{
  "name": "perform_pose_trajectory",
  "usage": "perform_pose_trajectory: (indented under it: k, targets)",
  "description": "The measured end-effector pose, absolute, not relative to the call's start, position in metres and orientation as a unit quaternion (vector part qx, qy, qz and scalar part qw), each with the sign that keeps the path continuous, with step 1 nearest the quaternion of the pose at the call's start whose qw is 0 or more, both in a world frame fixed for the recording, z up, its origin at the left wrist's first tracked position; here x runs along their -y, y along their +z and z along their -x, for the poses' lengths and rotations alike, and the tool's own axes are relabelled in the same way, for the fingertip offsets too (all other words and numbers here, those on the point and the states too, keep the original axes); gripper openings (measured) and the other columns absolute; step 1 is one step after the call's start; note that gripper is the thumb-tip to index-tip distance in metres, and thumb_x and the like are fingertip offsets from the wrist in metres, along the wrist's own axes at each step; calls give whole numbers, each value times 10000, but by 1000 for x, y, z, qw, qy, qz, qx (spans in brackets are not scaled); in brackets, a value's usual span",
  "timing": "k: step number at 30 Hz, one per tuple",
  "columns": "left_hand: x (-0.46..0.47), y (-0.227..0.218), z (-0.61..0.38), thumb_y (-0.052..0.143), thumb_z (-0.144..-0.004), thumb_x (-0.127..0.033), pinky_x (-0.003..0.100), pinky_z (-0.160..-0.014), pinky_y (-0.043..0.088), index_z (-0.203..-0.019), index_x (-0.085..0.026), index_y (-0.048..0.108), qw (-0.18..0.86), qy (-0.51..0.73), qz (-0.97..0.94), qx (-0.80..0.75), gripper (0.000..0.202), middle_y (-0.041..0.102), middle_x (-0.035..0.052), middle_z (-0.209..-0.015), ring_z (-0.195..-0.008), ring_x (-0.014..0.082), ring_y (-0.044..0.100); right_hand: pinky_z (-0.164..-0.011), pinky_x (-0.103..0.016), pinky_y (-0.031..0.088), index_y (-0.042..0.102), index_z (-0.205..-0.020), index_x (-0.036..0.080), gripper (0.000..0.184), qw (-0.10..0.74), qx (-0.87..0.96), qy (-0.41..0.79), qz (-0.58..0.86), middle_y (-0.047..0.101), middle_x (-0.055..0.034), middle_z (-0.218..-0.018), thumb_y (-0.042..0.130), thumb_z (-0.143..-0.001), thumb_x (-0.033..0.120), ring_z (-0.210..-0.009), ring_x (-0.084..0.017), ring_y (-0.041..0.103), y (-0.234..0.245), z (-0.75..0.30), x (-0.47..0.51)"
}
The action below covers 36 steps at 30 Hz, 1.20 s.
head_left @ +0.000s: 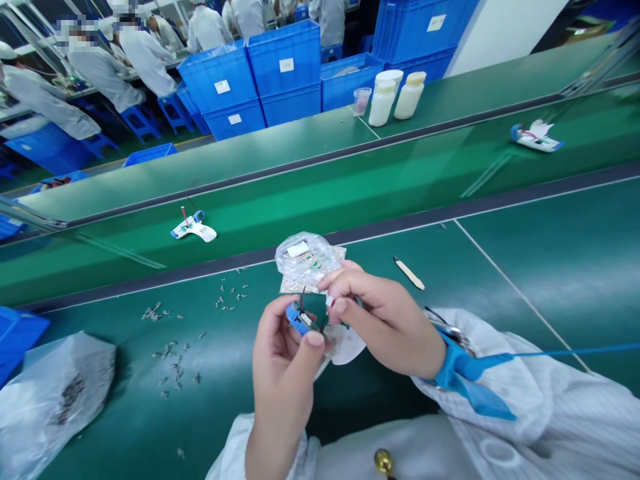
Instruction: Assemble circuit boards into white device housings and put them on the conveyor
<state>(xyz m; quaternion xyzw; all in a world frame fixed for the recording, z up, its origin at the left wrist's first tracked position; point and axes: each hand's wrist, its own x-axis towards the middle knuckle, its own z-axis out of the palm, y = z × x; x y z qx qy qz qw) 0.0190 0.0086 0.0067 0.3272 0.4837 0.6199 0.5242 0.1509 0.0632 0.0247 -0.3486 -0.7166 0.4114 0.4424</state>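
Holding a wired blue part [299, 319] in the left hand [283, 373], left fingers [315, 339] clenched around it, right hand [380, 320] close beside, right fingers [336, 305] pinching its end, all above the green worktop [525, 267], clear bag [305, 259] just behind, small metal parts [170, 353] scattered to the left

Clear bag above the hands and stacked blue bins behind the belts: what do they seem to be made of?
The clear bag looks like thin, glossy plastic film, probably polyethylene, given its crinkles and see-through folds. The stacked blue bins look like rigid moulded plastic with a satin finish, given their even colour and formed ribs; the exact plastic cannot be told.
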Motion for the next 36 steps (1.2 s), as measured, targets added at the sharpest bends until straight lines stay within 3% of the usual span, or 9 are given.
perform_pose_trajectory:
  k: [3, 7, 16, 20, 25, 32, 36]
  targets:
    - [-7, 9, -19, 722, -721, -310, 155, -475, 476, -1019, -288, 643, 542, 607, -364, -453, 310, 611, -11, -748, -565, 81, 547, -722, -269, 401, 533, -622, 184, 191, 402, 760, 408, 307, 523, 23, -587, 511, -804, 132, -662, -114, 498, 38, -156, -69]
    - [-5, 11, -19, 689, -753, -310, 134, -415, 431, -1073, -295, 641, 563, 595, -401, -411, 324, 604, -10, -712, -514, 69, 508, -729, -257, 378, 554, -597, 172, 209, 370, 790, 409, 269, 502, 35, -530, 504, -779, 83, -637, -102, 452, 48, -160, -72]
    - [-2, 12, -15, 661, -781, -320, 142, -489, 475, -1116, -327, 610, 554, 563, -439, -429, 339, 646, -9, -788, -588, 82, 566, -676, -242, 365, 575, -600, 155, 186, 332, 796, 419, 284, 531, 20, -562, 501, -752, 78, -639, -98, 460, 50, -162, -73]
    - [0, 18, -12, 646, -789, -307, 171, -563, 496, -1156, -303, 571, 423, 507, -542, -519, 375, 648, 7, -896, -673, 106, 595, -692, -246, 369, 556, -577, 155, 191, 312, 798, 415, 307, 523, 20, -559, 500, -742, 79, -636, -98, 461, 54, -162, -72]
    - [4, 25, -11, 571, -833, -309, 193, -544, 469, -1244, -226, 460, 204, 408, -689, -563, 434, 595, 4, -798, -590, 102, 546, -626, -228, 369, 542, -555, 154, 200, 271, 808, 419, 315, 510, 16, -557, 486, -736, 91, -624, -98, 472, 60, -165, -72]
    - [3, 27, -10, 491, -876, -364, 188, -527, 453, -1225, -225, 429, 155, 376, -728, -552, 381, 578, 3, -796, -582, 102, 542, -555, -212, 348, 536, -526, 155, 214, 235, 822, 425, 298, 492, 27, -530, 486, -706, 52, -607, -93, 474, 67, -167, -74]
    - [2, 24, -14, 454, -884, -325, 219, -503, 449, -1239, -198, 386, 108, 353, -730, -574, 383, 597, 43, -859, -626, 138, 583, -564, -202, 362, 546, -528, 150, 214, 246, 801, 445, 315, 504, 27, -544, 505, -703, 35, -613, -87, 482, 66, -163, -71]
